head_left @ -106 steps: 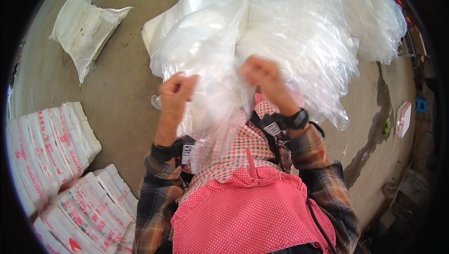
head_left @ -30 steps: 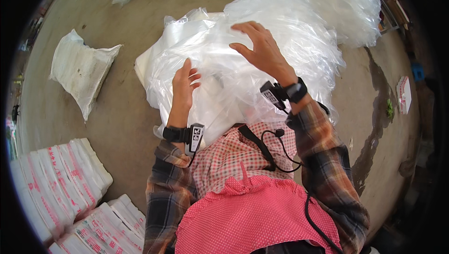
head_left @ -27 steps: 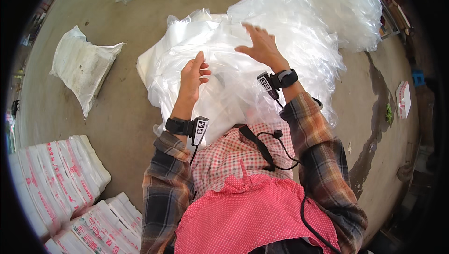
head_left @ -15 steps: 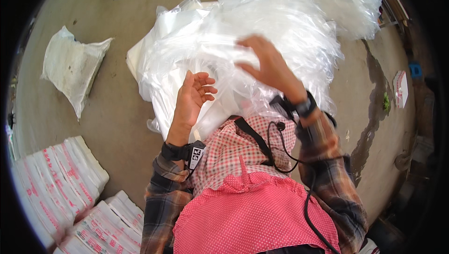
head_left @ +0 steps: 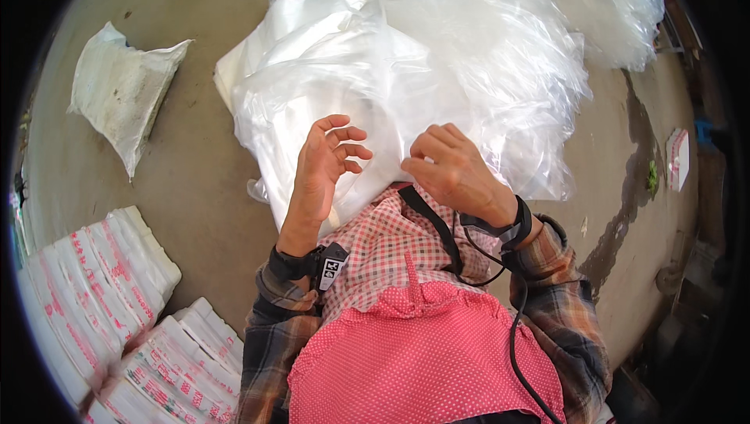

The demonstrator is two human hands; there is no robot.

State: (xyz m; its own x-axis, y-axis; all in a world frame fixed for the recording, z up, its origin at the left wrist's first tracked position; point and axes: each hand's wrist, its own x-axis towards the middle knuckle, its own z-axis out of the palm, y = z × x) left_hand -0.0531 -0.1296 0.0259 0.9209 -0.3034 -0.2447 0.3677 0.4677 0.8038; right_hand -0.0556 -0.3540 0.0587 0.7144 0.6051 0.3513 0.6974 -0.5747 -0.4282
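Holding the left hand [head_left: 316, 178] open, loosely curled above the clear plastic sheeting [head_left: 312, 49], spread beneath and beyond both hands. Bent inward at the right hand [head_left: 457, 172]; cannot tell whether closed on sheeting. Could perhaps lose a thin edge through slippery layers clinging together, or snag the black cable [head_left: 513, 338] nearer the body than the right hand.
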